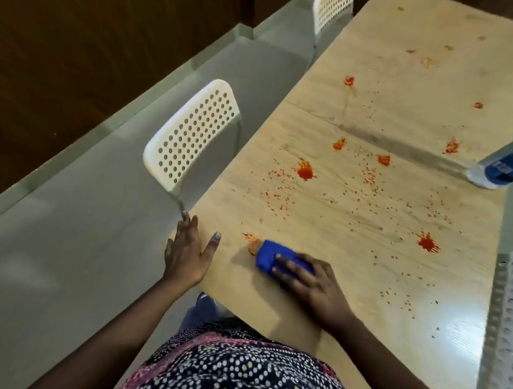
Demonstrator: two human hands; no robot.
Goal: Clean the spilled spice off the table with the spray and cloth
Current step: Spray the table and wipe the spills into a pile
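Red spice [305,171] lies in blobs and scattered flecks across the light wooden table [348,290]. My right hand [313,283] presses a folded blue cloth [271,255] flat on the table, its front edge touching a smeared red patch [251,242]. My left hand [187,250] rests open at the table's left edge, fingers straight, thumb on the top. A clear spray bottle with a blue label [504,166] stands at the right edge of the view, tilted by the lens.
A white perforated chair [189,136] stands at the table's left side, another [332,6] farther back. More white perforated chair backs [505,330] border the right side. Grey floor lies to the left.
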